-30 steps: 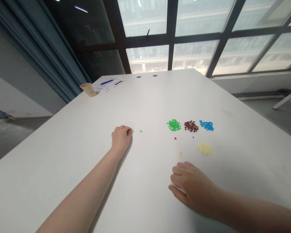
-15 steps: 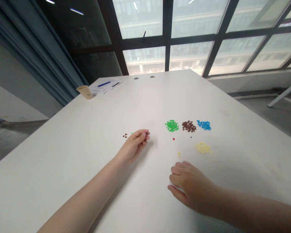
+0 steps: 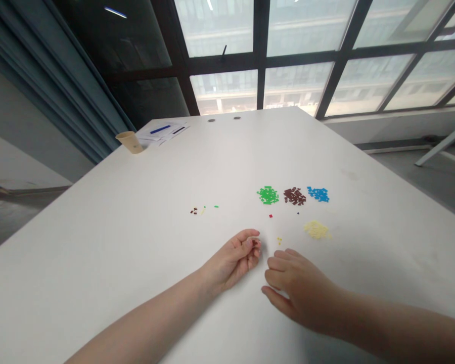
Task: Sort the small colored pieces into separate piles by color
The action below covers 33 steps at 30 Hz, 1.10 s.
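Note:
My left hand (image 3: 235,258) is above the white table (image 3: 167,253), palm partly turned up, its thumb and fingers closed on a small brown brick (image 3: 255,243). Fingers hide part of that brick. Close to its right is my right hand (image 3: 298,288), back up, fingers loosely curled and thumb apart, with nothing visible in it. Just beyond my right hand are several tiny yellow pieces (image 3: 279,241). Farther off lie a pile of green pieces (image 3: 268,195), a pile of brown pieces (image 3: 294,196), a pile of blue pieces (image 3: 318,194) and a pale yellow pile (image 3: 317,230).
A red piece (image 3: 270,216) and a dark dot-like piece (image 3: 298,213) lie before the piles. Farther left are several loose brown pieces (image 3: 194,211) and a green piece (image 3: 216,206). A paper cup (image 3: 130,143) stands at the far left beside papers with a blue pen (image 3: 160,129).
My left hand has moved right and nearer to me, toward my right hand, uncovering the green piece at left; the brown brick now shows in its fingers. My right hand has stayed put.

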{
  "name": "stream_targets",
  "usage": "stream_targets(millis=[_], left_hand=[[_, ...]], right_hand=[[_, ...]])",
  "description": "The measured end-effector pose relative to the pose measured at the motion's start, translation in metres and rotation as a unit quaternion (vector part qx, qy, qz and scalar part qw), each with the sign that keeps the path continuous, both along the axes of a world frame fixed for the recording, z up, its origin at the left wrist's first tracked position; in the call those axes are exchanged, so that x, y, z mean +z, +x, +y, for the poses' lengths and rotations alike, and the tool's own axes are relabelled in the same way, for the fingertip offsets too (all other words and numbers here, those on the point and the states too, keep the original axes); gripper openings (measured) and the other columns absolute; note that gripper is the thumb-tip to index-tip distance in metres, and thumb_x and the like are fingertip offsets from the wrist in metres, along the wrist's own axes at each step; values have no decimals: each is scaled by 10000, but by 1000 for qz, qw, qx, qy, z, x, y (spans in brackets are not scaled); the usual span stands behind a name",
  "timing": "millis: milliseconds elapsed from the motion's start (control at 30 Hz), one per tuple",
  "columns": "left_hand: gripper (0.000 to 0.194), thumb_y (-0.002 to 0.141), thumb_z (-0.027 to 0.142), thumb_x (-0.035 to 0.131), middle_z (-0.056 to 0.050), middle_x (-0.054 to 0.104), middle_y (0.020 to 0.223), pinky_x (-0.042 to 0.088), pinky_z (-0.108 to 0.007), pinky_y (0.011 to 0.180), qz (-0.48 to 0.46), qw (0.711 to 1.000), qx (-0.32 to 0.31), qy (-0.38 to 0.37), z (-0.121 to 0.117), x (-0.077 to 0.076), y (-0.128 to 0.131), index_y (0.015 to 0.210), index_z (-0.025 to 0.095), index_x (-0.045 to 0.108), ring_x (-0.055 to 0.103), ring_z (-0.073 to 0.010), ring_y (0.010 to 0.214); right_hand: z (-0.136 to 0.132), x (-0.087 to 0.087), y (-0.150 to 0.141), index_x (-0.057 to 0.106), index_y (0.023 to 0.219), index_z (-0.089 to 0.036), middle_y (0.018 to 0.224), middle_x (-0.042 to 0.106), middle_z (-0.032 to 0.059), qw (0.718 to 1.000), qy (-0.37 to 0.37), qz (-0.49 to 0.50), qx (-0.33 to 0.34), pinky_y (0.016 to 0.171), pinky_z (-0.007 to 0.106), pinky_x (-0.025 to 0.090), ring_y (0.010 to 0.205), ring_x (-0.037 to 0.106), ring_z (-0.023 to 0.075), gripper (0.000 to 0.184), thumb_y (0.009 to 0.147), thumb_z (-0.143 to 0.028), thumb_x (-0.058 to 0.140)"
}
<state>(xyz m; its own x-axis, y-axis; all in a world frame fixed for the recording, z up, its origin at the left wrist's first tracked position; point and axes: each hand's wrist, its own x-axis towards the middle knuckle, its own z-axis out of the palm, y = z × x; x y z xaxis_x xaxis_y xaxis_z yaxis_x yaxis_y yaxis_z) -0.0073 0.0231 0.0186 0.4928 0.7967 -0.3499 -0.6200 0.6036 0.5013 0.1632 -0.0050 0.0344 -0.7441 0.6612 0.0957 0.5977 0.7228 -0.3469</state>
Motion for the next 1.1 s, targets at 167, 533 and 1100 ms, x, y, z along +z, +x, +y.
stream_targets(millis=[167,533,1100], left_hand=[[272,664,164,699,-7,603,736,421,-122,599,-8,1000,-16,18,-2,-3,0,906,137,579,559,-39,630],[276,702,189,671,-10,605,723,375,-174,663,29,993,-63,92,-8,-13,2,950,139,563,547,-59,668],[274,685,289,680,-19,593,752,312,-200,570,102,988,-89,81,-5,-14,6,892,146,569,529,-63,628]], right_hand=[[9,5,4,518,721,-176,696,527,18,990,62,127,-24,676,295,317,688,423,149,133,823,-254,483],[25,7,9,623,934,-205,641,549,6,974,149,168,-27,621,280,304,637,437,136,166,851,-226,481],[121,-27,62,677,878,-227,850,647,43,951,153,-82,-255,687,304,255,817,527,190,234,855,-290,453]])
